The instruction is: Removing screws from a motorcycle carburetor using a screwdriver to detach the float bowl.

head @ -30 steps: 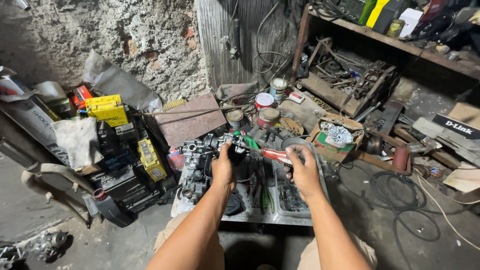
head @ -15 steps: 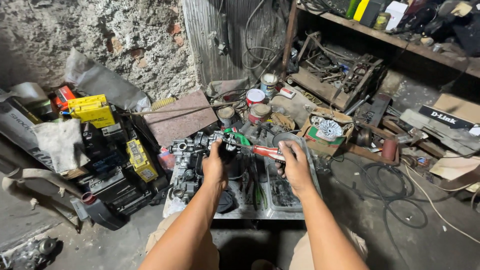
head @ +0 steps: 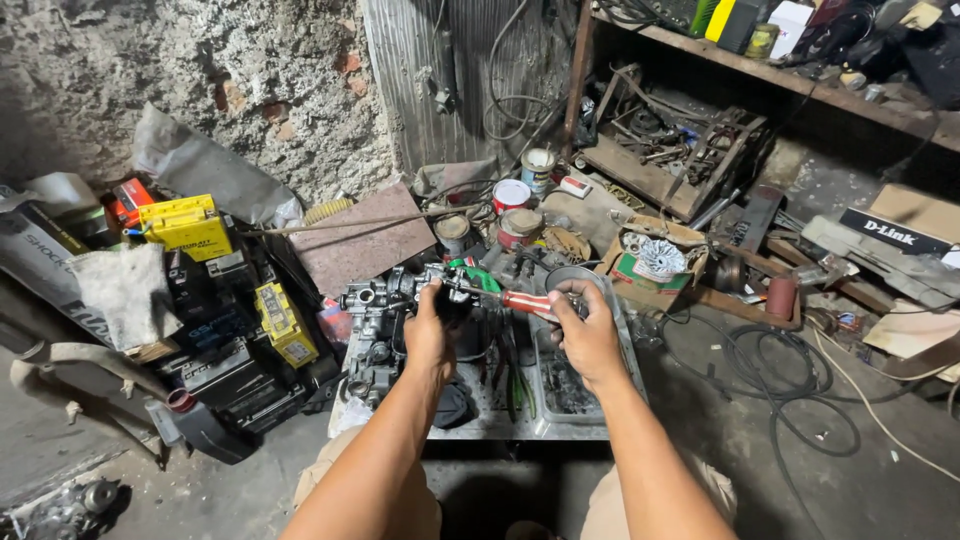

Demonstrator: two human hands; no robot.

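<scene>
A person's left hand (head: pixel 430 335) grips a grey metal carburettor body (head: pixel 400 292) above the far left corner of a shallow metal tray (head: pixel 590 425) of parts, while the right hand (head: pixel 588 335) is wrapped round a red-handled screwdriver (head: pixel 525 302) whose shaft meets the carburettor just beyond the left fingers. The carburettor appears still largely assembled, with dismantling seemingly at an early stage. Yellow battery boxes (head: pixel 185 225) sit well apart, left.

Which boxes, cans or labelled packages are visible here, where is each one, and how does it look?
Yellow box: far left, rectangular, on the dark pile.
Small yellow box: left of the tray, tilted.
Cans: behind the tray, round, red and white.
Cardboard box: right of the right hand, open, brown and green.
Black sign: far right, white lettering.
</scene>
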